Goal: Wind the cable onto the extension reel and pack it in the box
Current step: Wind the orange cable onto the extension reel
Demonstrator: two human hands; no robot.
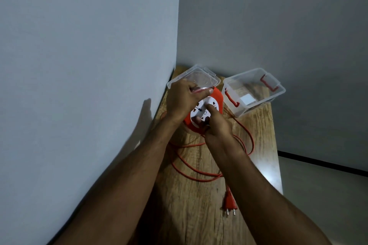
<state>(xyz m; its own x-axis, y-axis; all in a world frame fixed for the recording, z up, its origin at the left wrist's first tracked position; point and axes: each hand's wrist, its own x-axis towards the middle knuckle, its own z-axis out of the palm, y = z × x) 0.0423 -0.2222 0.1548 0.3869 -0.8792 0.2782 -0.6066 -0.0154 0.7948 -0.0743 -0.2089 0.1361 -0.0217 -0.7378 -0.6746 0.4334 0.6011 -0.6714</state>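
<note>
Orange extension reel [203, 112] gripped by both hands near the tabletop's [199, 215] far left corner.

Left hand [183, 98] fingers are closed on its rim, right hand [214, 123] fingers pinched at its white socket face; no writing is legible. Cable [191, 169] lies looped toward the plug [230, 203]; clear box [253, 90] sits open at the far right edge.

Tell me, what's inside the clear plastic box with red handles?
Inside the clear plastic box with red handles, only a small white square piece shows on the bottom. The glare hides some corners.

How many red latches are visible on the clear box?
2. One red latch is on the near left end of the box; the other latch is on its far right end. None seems hidden.
</note>
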